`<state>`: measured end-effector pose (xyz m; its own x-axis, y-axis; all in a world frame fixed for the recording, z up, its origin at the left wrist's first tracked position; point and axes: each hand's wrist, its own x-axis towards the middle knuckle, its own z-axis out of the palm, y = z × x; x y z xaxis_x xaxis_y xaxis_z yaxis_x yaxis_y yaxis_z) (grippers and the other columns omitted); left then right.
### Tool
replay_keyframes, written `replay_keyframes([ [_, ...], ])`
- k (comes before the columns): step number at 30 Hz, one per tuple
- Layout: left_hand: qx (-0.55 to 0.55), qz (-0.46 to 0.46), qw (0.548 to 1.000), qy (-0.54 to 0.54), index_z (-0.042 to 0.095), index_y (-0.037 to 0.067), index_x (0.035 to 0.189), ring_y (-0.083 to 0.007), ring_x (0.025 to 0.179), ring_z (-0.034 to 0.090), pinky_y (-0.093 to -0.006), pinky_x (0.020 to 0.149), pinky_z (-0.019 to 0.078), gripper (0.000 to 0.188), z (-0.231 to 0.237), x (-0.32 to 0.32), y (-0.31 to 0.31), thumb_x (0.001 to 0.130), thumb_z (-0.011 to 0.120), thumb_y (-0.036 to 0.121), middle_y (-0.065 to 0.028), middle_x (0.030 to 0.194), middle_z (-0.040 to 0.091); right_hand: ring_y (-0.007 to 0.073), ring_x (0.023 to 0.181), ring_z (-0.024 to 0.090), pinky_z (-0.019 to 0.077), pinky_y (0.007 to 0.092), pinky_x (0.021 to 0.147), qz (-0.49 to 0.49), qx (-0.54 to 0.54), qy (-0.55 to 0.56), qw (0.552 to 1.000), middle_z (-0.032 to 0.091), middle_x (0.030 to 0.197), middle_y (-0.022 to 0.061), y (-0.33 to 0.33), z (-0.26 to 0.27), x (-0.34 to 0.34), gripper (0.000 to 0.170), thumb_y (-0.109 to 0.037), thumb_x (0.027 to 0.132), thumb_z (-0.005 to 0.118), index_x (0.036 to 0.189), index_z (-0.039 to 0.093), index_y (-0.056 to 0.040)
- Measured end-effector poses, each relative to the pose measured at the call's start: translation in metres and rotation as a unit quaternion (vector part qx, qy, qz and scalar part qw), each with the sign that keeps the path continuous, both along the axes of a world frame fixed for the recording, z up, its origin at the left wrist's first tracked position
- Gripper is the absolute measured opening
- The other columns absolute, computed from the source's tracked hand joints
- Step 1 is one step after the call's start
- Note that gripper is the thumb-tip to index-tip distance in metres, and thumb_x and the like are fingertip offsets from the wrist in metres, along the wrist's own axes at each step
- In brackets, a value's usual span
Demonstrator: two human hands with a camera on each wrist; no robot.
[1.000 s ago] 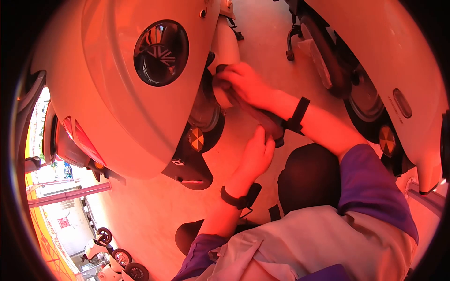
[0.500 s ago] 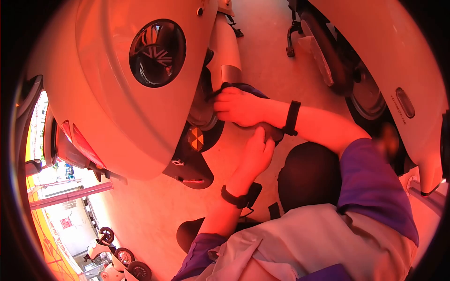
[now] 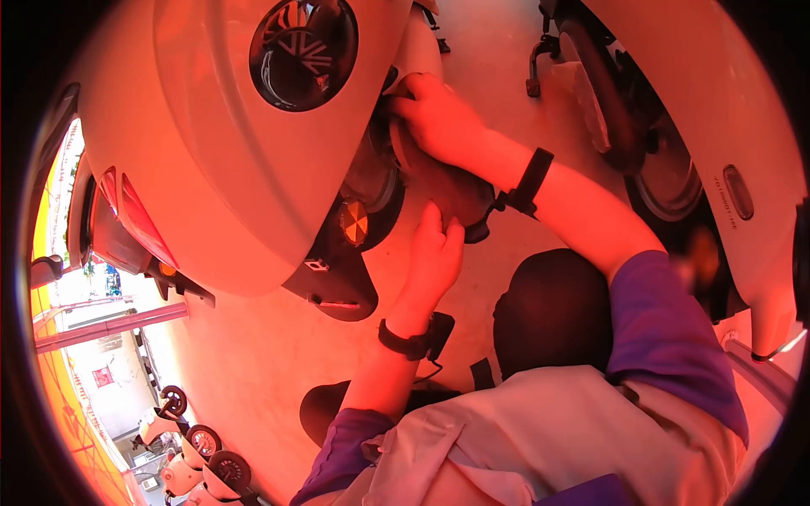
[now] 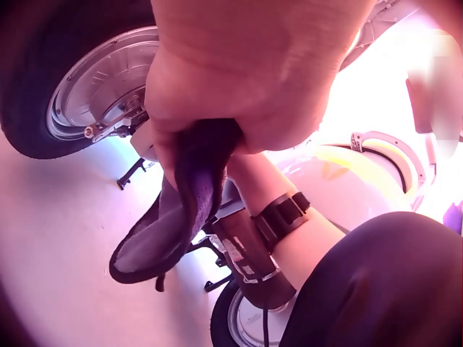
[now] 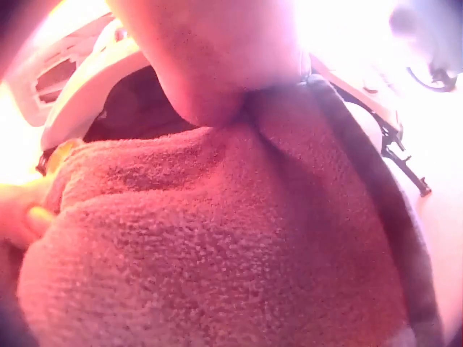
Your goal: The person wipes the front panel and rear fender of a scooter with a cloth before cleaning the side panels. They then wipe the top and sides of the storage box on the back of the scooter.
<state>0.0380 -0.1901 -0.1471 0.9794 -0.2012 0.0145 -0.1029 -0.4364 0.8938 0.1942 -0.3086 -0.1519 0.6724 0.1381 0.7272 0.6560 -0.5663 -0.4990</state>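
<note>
A terry cloth with a dark edge band [image 5: 181, 246] stretches between my two hands, beside the rear wheel [image 3: 369, 196] of the left scooter [image 3: 245, 169]. My right hand [image 3: 443, 122] grips the cloth's far end, close to the scooter's underside. Nearer my body, my left hand [image 3: 436, 257] pinches the near part of the cloth. In the left wrist view the cloth [image 4: 155, 242] hangs bunched below the left hand's [image 4: 246, 79] fingers, with a loose flap pointing down. Folds run out from under the right hand [image 5: 224, 58] in the right wrist view.
Another scooter [image 3: 717, 110] stands on my right, its wheel and stand at floor level. An orange reflector [image 3: 354, 223] and a dark mudguard [image 3: 333, 291] jut from the left scooter. My bent knee [image 3: 553, 312] is just below the hands. Small wheeled vehicles [image 3: 202, 455] stand far left.
My right hand first came back toward me with the cloth, then went forward again beside the wheel. The left hand keeps its pinch on the cloth. The head view shifted slightly.
</note>
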Motion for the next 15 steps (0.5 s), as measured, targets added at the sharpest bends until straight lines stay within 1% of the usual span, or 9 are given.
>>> replay_keyframes([
  [1,0.023,-0.01,0.999,0.024,0.045,-0.003,0.109,-0.0466,0.091,0.06,-0.0463,0.077,0.0481,0.018,0.001,-0.001,-0.002,0.095,0.049,0.008,-0.0263,0.1,0.062,0.0345,0.104,0.056,0.0491,0.0437,0.084,0.002,-0.015,-0.015,1.0,0.059,0.109,0.0107,0.0,0.002,-0.003,0.02,-0.008,0.078,0.062,0.095,0.071,-0.0105],
  [4,0.004,-0.024,0.999,0.035,0.045,-0.003,0.109,-0.0469,0.092,0.06,-0.0462,0.078,0.0487,0.019,-0.005,-0.007,-0.014,0.094,0.05,0.008,-0.0256,0.099,0.063,0.0308,0.104,0.053,0.0459,0.0414,0.087,0.06,-0.061,-0.025,0.996,0.057,0.106,0.0087,-0.003,0.001,-0.015,0.025,-0.005,0.076,0.06,0.099,0.068,-0.0102],
  [7,-0.001,-0.089,0.995,0.044,0.045,-0.003,0.11,-0.0496,0.094,0.059,-0.0495,0.078,0.0484,0.021,-0.016,-0.009,-0.019,0.093,0.05,0.008,-0.0283,0.098,0.062,0.0298,0.107,0.052,0.045,0.0417,0.088,0.132,-0.171,-0.12,0.969,0.057,0.108,0.0068,-0.004,-0.028,-0.04,0.019,-0.015,0.076,0.062,0.093,0.069,-0.0126],
  [10,0.12,-0.146,0.979,0.08,0.046,-0.003,0.108,-0.0469,0.09,0.059,-0.0451,0.078,0.0491,0.018,-0.042,-0.017,-0.023,0.094,0.049,0.008,-0.029,0.095,0.06,0.0284,0.108,0.05,0.043,0.0397,0.091,0.196,-0.301,-0.061,0.931,0.057,0.108,0.0062,-0.025,-0.081,-0.049,0.019,-0.016,0.079,0.063,0.096,0.069,-0.0138],
  [11,0.103,-0.147,0.981,0.072,0.046,-0.003,0.107,-0.0489,0.091,0.058,-0.046,0.078,0.0489,0.018,-0.045,-0.019,-0.023,0.095,0.049,0.008,-0.0302,0.095,0.059,0.029,0.108,0.051,0.0436,0.0399,0.09,0.183,-0.243,0.021,0.952,0.057,0.108,0.0064,-0.034,-0.091,-0.049,0.018,-0.014,0.08,0.062,0.097,0.068,-0.013],
  [12,0.086,-0.149,0.983,0.064,0.045,-0.003,0.107,-0.0509,0.093,0.056,-0.0469,0.079,0.0487,0.017,-0.047,-0.022,-0.024,0.095,0.049,0.009,-0.0314,0.096,0.059,0.0295,0.108,0.052,0.0442,0.0402,0.09,0.167,-0.183,0.103,0.963,0.057,0.108,0.0067,-0.043,-0.101,-0.048,0.018,-0.012,0.082,0.061,0.099,0.068,-0.0122],
  [13,0.07,-0.151,0.984,0.057,0.045,-0.003,0.106,-0.053,0.094,0.055,-0.0478,0.079,0.0486,0.017,-0.046,-0.022,-0.025,0.095,0.049,0.009,-0.0326,0.096,0.058,0.03,0.108,0.053,0.0449,0.0404,0.09,0.15,-0.12,0.184,0.964,0.057,0.108,0.007,-0.048,-0.1,-0.047,0.018,-0.01,0.083,0.06,0.1,0.068,-0.0114],
  [15,0.088,-0.123,0.985,0.086,0.046,-0.003,0.111,-0.0517,0.097,0.056,-0.0468,0.083,0.0486,0.02,-0.042,-0.021,-0.023,0.096,0.049,0.009,-0.0314,0.099,0.059,0.0325,0.108,0.055,0.0461,0.0409,0.091,0.049,0.013,0.204,0.978,0.056,0.109,0.0098,-0.054,-0.099,-0.036,0.019,-0.007,0.087,0.058,0.104,0.067,-0.0095],
])
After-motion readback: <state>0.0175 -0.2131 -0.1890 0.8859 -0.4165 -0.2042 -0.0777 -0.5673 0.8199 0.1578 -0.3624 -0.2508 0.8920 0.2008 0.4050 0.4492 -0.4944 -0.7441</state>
